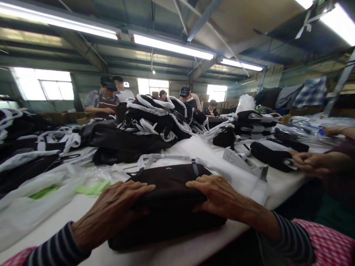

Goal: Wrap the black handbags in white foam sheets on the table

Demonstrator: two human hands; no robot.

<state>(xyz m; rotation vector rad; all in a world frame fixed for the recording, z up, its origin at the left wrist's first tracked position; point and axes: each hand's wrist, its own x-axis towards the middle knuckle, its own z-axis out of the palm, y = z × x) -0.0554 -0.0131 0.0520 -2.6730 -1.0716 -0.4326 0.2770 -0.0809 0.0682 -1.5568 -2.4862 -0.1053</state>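
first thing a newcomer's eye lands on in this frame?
Both hands, left hand and right hand, pressed flat on a black bag at the near edge of the white table. Behind it, mid-table, rises a heap of black bags with white straps; a co-worker's hand is at the right edge.

Both the left hand [111, 210] and right hand [219, 195] rest on a bag [169, 199] on the worktop [172, 255]; a heap of bags [149, 122] lies beyond them, a co-worker's hand [307, 162] to the right.
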